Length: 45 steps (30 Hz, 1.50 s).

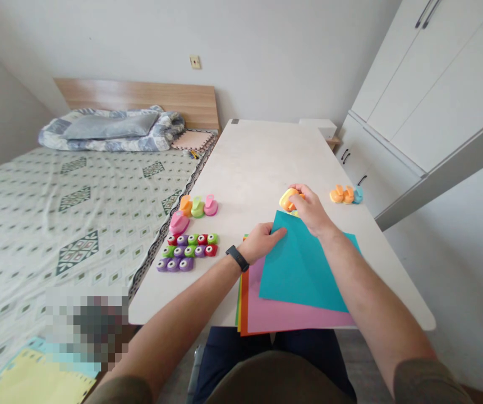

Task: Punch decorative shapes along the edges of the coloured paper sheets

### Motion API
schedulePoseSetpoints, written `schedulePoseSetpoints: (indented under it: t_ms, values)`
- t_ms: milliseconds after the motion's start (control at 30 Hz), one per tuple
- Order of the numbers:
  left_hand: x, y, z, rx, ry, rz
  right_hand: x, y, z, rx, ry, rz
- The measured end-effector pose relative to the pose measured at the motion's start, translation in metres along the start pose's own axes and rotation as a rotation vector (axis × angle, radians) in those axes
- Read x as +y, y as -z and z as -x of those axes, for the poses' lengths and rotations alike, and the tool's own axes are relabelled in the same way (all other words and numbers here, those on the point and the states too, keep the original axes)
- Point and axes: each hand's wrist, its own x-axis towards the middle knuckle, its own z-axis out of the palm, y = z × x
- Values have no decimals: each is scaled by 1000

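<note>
Two hands: right hand (311, 210) is clenching an orange paper punch (288, 200); left hand (260, 242) is pressing flat on teal paper (300, 264).
Edge: pink paper (295, 314) is reaching the surface's (249, 157) near edge.
Hidden: fingers are covering most of the punch.

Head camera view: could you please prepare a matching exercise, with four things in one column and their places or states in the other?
Things:
1. Black wristband
2. Teal paper sheet
3. Pink paper sheet
4. Orange craft punch

Places or states:
A. Held in the right hand
B. Around the wrist of the left hand
C. On top of the paper stack
D. Partly covered by another sheet

Right pairs: 1-B, 2-C, 3-D, 4-A
</note>
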Motion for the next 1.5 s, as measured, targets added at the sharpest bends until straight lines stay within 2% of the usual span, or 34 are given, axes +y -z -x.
schedulePoseSetpoints:
  t_ms: [167, 433, 633, 900, 1167, 1500]
  values:
    - [-10, -1, -5, 24, -25, 6, 0, -6, -7, 33, -7, 135]
    - [-17, 0, -8, 31, -50, -128, 15, -4, 8, 147, 22, 180]
    - [-16, 1, -10, 39, -65, -216, 17, -7, 12, 84, -36, 159]
    - [-21, 2, -12, 11, -110, -328, 22, -13, 14, 10, -36, 228]
    - [-26, 2, -13, 29, -123, -358, 16, -14, 16, 0, 18, 412]
    - [-25, 2, -14, 12, -130, -381, 17, -15, 17, -3, 22, 428]
